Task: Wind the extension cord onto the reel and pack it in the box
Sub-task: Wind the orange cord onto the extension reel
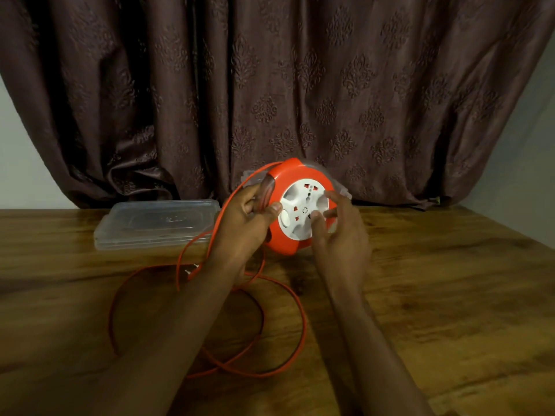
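Gripping the orange reel [295, 205] by its left rim, the person's left hand [250, 219] has its thumb laid across the front edge and its fingers curled round the rim, with a strand of the orange cord [288, 364] passing by those fingers. The reel is held upright above the wooden table [435, 295], its white socket face [303, 210] turned towards the person. The right hand [339, 232] is at the socket face, fingers bent and somewhat blurred; the fingertips [315, 216] lie at the white disc near its centre, but whether they pinch any part of it cannot be told. From the top of the reel the cord runs down the left side, passes behind the left forearm and lies on the table in several loose loops below both forearms, unwound. A clear plastic lid [156, 223] lies flat on the table to the left of the reel. Clear plastic edges show just behind the reel, mostly hidden by it. A dark patterned curtain [270, 85] hangs behind the table's far edge.
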